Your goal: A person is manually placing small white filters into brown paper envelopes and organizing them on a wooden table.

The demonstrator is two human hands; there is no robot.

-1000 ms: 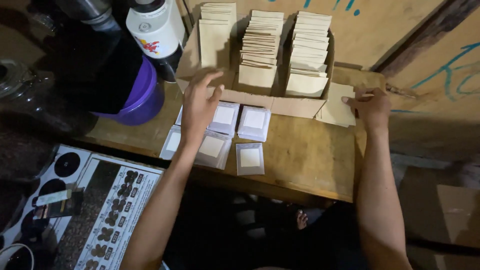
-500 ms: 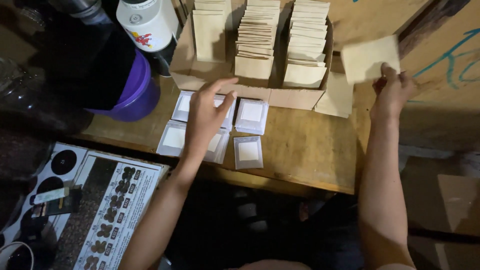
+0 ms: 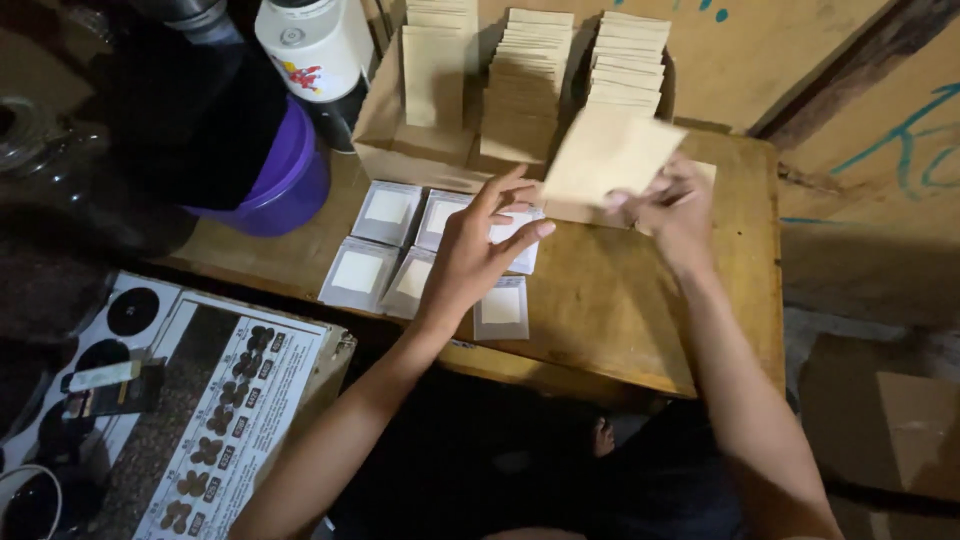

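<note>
Head view: cardboard box (image 3: 400, 150) of stacked kraft pouches at twelve o'clock, purple tub (image 3: 290, 185) at ten, white sachets (image 3: 385, 245) laid across the wooden table (image 3: 620, 310). Left hand (image 3: 470, 260) hovers over them, fingers loosely spread; right hand (image 3: 675, 205) pinches a kraft pouch (image 3: 608, 155) at one o'clock.

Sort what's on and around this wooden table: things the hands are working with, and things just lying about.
In hand:
right hand holding a brown paper pouch
left hand over white-windowed packets
box of stacked pouches

Lying about:
purple bowl
white jug
printed chart
</note>
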